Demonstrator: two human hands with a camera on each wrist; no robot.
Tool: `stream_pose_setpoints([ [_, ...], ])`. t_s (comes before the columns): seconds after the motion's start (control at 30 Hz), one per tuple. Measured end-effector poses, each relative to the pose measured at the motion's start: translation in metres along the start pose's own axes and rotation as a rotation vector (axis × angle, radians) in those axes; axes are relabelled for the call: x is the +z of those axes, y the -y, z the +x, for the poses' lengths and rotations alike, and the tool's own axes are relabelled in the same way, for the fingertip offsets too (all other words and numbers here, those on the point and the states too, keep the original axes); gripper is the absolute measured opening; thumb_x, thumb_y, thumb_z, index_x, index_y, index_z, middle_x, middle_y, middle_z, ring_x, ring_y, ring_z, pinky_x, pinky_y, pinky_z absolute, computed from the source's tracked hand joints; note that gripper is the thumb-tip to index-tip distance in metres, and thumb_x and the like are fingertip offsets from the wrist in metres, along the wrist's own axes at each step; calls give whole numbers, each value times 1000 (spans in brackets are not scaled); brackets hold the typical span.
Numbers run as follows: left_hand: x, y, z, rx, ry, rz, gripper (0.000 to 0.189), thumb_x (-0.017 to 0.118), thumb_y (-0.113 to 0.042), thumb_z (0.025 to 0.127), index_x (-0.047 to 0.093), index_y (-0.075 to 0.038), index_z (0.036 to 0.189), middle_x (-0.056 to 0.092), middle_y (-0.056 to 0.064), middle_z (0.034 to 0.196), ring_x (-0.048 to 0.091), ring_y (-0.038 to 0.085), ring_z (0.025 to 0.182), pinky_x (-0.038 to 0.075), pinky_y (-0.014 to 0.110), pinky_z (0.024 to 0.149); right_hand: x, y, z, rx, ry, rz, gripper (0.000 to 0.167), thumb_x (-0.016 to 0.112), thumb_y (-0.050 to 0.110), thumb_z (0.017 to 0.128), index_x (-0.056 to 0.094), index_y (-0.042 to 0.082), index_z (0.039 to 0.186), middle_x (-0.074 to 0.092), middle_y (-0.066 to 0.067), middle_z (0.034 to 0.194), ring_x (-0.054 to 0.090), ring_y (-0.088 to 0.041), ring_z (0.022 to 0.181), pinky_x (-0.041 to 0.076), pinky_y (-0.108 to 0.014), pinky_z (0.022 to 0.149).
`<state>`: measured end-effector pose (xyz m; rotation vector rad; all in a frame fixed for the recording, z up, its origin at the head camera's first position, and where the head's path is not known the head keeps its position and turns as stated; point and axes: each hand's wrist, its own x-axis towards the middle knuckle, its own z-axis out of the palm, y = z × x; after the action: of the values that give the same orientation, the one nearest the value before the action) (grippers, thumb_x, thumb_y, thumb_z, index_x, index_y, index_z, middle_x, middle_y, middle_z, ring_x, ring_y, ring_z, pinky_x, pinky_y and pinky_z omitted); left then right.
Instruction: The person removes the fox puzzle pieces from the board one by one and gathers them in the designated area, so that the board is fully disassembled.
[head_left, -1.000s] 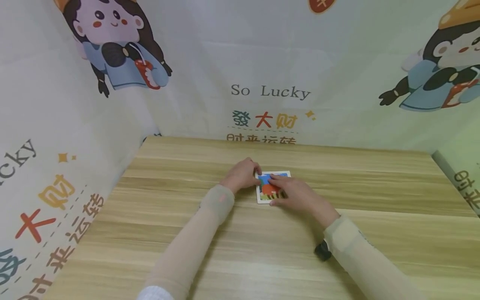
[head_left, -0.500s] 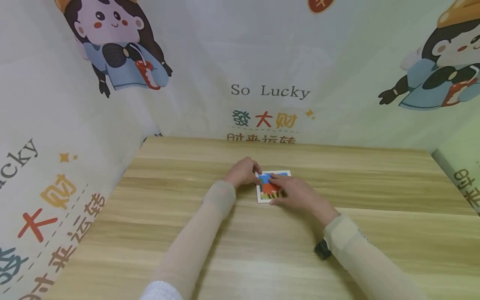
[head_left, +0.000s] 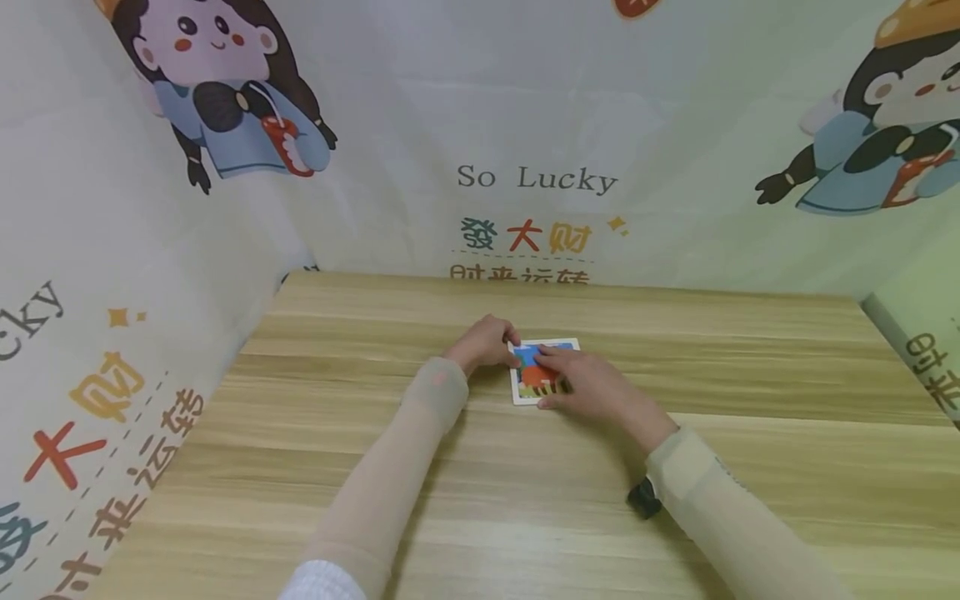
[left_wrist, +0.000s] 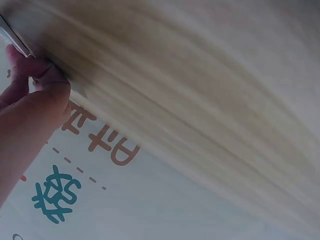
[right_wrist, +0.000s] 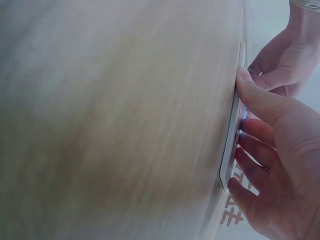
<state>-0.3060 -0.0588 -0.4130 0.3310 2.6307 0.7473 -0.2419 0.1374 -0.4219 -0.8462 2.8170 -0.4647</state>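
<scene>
A square picture board with a white border and a blue, orange and green picture lies flat on the wooden table. At its left edge, near the far corner, my left hand pinches it with bent fingers. My right hand rests over its right half, fingers spread on the picture and thumb at the near edge. That hand covers part of the picture. In the right wrist view the board's thin edge shows, with the right thumb and fingertips along it. The left wrist view catches the left hand at a board corner.
The wooden table spreads around both arms. Behind it hangs a pale printed cloth with cartoon figures and lettering, continuing along the left and right sides. A small dark object sits at the right wrist.
Both hands and the board keep their places. The head view has shifted very slightly.
</scene>
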Motion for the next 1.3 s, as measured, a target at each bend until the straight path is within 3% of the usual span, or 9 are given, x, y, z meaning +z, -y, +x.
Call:
stream_pose_setpoints([
  [0.1, -1, 0, -3, 12, 9, 27, 26, 75, -14, 88, 67, -8, 112, 54, 16, 133, 48, 31, 126, 39, 42, 112, 1, 0, 1, 7, 7, 14, 76, 71, 45, 89, 43, 9, 150, 39, -15, 158, 41, -38, 143, 34, -53, 117],
  [0.3, 3, 0, -8, 68, -16, 33, 25, 74, -10, 87, 65, -6, 110, 53, 14, 122, 52, 26, 111, 44, 39, 105, 3, 0, 2, 15, -36, 61, 75, 76, 41, 86, 47, 7, 146, 58, -16, 140, 60, -31, 121, 46, -49, 107],
  [0.53, 6, -6, -12, 121, -96, 235, 30, 75, -15, 89, 66, -8, 117, 56, 11, 125, 57, 27, 115, 45, 37, 108, 2, 0, 1, 13, -37, 69, 77, 75, 42, 87, 44, 6, 148, 55, -16, 144, 56, -33, 128, 45, -50, 108],
  [0.8, 6, -11, -12, 70, -104, 134, 25, 77, -12, 86, 71, -7, 110, 57, 11, 120, 56, 26, 112, 46, 37, 106, 1, -2, 0, 3, -42, 75, 75, 75, 41, 87, 45, 7, 147, 54, -17, 145, 57, -35, 127, 44, -51, 109],
  [0.93, 5, -11, -10, 49, -120, 183, 26, 77, -18, 87, 71, -8, 109, 62, 9, 118, 58, 25, 112, 47, 37, 104, 2, -3, 0, 1, -38, 73, 76, 75, 41, 87, 45, 7, 148, 52, -17, 148, 54, -37, 130, 42, -52, 112],
  [1.13, 2, -6, -5, 114, -124, 207, 21, 79, -20, 85, 72, -9, 102, 64, 7, 110, 59, 22, 101, 50, 36, 97, 2, -4, 1, 20, -33, 57, 78, 75, 43, 86, 44, 6, 148, 53, -18, 146, 53, -37, 132, 41, -52, 113],
  [1.3, 4, 4, 0, 167, -72, 169, 10, 75, -18, 89, 73, -8, 89, 59, 8, 109, 53, 20, 96, 48, 35, 93, 2, -4, 1, 24, -20, 59, 78, 75, 43, 86, 44, 7, 148, 52, -17, 148, 52, -36, 133, 40, -51, 113],
])
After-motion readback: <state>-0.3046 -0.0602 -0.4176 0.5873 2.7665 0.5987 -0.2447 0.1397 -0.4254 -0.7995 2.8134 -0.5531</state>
